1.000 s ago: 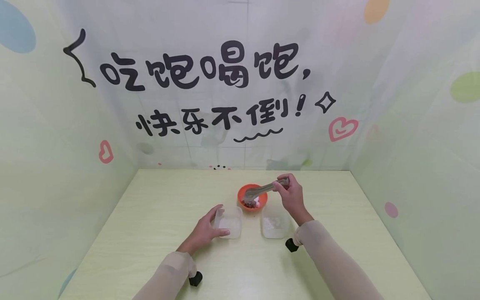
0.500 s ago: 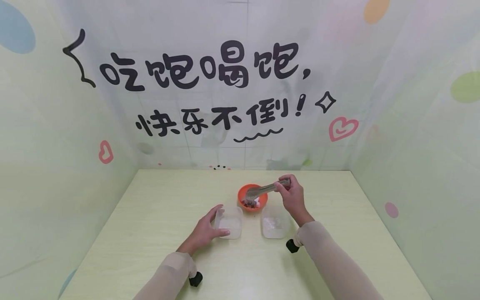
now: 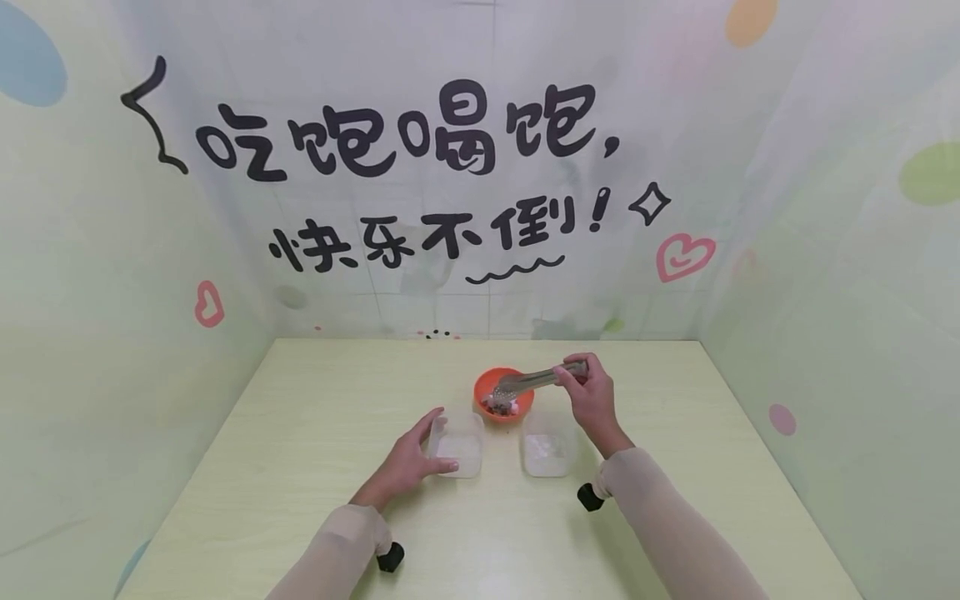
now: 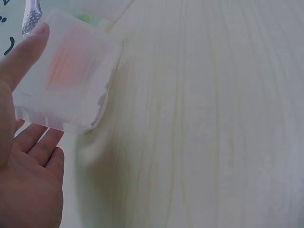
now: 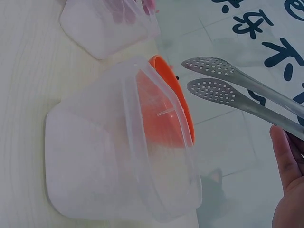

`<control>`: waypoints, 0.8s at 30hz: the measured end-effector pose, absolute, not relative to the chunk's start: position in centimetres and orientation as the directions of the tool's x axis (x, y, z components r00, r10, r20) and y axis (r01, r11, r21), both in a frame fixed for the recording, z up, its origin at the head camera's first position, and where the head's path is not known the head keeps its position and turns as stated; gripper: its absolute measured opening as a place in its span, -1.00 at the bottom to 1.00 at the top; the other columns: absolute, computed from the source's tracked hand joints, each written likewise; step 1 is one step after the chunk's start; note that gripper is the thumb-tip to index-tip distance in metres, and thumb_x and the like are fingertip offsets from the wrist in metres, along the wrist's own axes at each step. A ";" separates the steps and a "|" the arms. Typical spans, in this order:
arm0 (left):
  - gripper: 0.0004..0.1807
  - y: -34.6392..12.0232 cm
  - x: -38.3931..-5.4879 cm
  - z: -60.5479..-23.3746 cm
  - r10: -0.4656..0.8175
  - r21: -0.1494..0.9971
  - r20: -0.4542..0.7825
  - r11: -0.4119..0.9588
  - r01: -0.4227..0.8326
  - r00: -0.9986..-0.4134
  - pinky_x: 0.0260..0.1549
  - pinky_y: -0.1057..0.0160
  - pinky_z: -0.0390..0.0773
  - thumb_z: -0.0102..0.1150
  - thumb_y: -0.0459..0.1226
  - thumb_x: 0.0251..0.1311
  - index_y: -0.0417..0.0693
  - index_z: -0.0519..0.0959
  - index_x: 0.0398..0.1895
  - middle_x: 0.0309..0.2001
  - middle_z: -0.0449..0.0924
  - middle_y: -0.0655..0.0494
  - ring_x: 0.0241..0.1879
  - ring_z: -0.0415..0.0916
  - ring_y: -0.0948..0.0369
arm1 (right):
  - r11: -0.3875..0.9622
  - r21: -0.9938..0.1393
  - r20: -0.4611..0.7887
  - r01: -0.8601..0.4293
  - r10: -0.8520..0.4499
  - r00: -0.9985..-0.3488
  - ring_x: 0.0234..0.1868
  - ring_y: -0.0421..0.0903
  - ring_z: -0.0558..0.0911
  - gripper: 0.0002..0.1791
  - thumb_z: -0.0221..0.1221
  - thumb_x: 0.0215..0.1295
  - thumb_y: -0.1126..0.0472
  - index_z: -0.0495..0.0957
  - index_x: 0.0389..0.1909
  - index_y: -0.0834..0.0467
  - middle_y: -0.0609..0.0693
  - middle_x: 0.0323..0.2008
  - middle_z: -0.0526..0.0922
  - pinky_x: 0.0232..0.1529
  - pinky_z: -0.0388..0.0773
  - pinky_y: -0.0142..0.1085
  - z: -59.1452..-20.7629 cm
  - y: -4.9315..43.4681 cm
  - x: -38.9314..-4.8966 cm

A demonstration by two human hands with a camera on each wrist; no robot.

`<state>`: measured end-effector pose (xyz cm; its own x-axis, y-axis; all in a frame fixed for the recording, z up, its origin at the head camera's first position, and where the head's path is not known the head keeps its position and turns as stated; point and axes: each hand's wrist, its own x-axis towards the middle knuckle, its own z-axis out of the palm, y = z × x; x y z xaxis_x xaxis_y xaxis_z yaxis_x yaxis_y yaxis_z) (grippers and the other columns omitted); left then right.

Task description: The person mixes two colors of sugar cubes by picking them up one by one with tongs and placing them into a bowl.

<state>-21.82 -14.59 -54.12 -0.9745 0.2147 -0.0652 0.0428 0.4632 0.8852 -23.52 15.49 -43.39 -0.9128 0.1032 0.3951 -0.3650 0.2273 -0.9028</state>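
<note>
My left hand (image 3: pixel 405 467) holds the left clear plastic container (image 3: pixel 460 450), thumb along its near side and fingers at its far side. In the left wrist view the thumb lies over the container (image 4: pixel 76 61). My right hand (image 3: pixel 594 400) grips steel tongs (image 3: pixel 540 379) by the handle end. Their perforated tips hang over an orange bowl (image 3: pixel 480 394) holding small dark and whitish pieces. In the right wrist view the two tong arms (image 5: pixel 256 107) stand slightly apart, with nothing visible between the tips.
A second clear container (image 3: pixel 546 454) stands in front of the bowl, to the right of the held one. All of them are on a pale wooden table (image 3: pixel 337 400). Printed curtain walls (image 3: pixel 450 308) rise behind and at both sides.
My right hand has shifted a little to the right with the tongs, and their tips have slid slightly rightward over the bowl. The left hand and both containers stay in place.
</note>
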 end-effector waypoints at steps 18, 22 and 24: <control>0.22 -14.1 -21.6 -53.9 0.224 0.865 -0.086 0.500 0.039 -0.971 0.32 -0.19 0.11 0.56 -0.16 -0.12 -0.06 -0.06 0.55 0.47 0.08 -0.13 0.40 0.09 -0.15 | 0.213 -0.899 0.412 -0.381 0.126 -0.902 -0.34 -0.32 0.63 -0.74 0.24 0.22 0.48 0.43 -0.15 0.53 0.42 -0.23 0.64 -0.30 0.61 -0.50 -44.1 17.3 -22.6; 0.23 -14.2 -21.4 -54.0 0.224 0.865 -0.087 0.501 0.038 -0.971 0.34 -0.16 0.11 0.57 -0.15 -0.13 -0.04 -0.06 0.55 0.49 0.05 -0.12 0.41 0.07 -0.14 | 0.243 -0.894 0.416 -0.377 0.135 -0.899 -0.34 -0.35 0.62 -0.74 0.25 0.22 0.47 0.44 -0.15 0.52 0.41 -0.23 0.65 -0.32 0.59 -0.53 -44.2 17.8 -22.3; 0.23 -14.4 -21.3 -54.0 0.221 0.862 -0.091 0.506 0.034 -0.971 0.34 -0.15 0.10 0.56 -0.14 -0.12 -0.03 -0.06 0.56 0.49 0.04 -0.11 0.42 0.06 -0.13 | 0.258 -0.892 0.414 -0.371 0.142 -0.899 -0.36 -0.36 0.60 -0.74 0.26 0.22 0.46 0.44 -0.15 0.51 0.40 -0.23 0.65 -0.34 0.57 -0.54 -44.4 18.0 -22.2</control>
